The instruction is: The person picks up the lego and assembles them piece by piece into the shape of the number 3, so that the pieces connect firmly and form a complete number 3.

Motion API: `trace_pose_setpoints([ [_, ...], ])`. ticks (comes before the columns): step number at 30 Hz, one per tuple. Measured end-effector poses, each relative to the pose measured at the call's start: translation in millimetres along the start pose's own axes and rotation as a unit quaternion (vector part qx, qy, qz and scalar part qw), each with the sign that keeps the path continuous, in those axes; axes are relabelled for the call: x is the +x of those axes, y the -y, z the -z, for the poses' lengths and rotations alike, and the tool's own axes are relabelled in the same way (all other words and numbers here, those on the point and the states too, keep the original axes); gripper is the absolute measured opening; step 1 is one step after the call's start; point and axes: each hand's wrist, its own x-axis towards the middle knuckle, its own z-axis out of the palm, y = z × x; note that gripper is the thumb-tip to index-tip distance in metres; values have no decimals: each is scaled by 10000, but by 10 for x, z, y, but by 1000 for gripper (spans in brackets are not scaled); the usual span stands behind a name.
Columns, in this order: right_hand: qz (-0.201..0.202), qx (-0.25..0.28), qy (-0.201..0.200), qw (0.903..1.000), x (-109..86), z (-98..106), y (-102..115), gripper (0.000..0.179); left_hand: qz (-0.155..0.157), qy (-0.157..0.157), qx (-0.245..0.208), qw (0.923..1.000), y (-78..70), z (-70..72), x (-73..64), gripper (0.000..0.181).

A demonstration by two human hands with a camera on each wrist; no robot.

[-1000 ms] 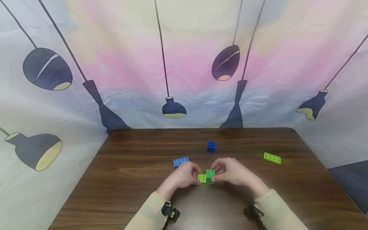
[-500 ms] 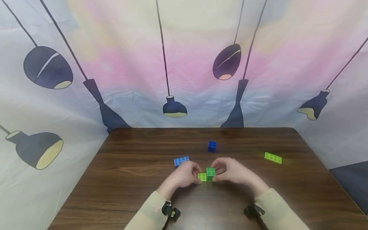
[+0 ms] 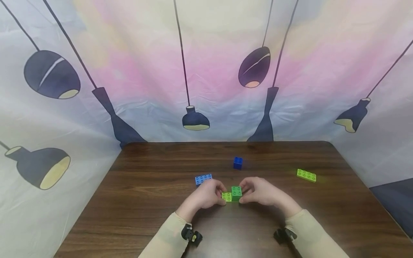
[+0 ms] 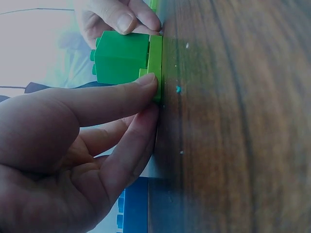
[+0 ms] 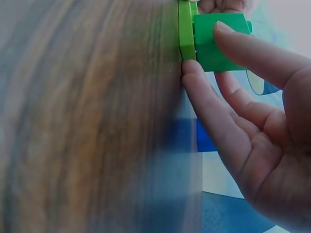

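The right hand has shifted its thumb slightly rightward, baring more of the green block's near face. It grips that block squarely over the lime plate's right end, while the left hand pinches the left end, apparently steadying it against the tabletop.

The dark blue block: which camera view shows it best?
The head view. There the dark blue block stands unobstructed, its top and front both visible. The right wrist view catches only part of it behind the right hand; the left wrist view doesn't show it.
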Motion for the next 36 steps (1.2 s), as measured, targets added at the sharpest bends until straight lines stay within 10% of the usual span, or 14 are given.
trace_pose_setpoints([
  [36, 47, -120, 51, 9999, 28, -20, -27, 35, -38, 50, -41, 10000, -26, 32, -28, 32],
])
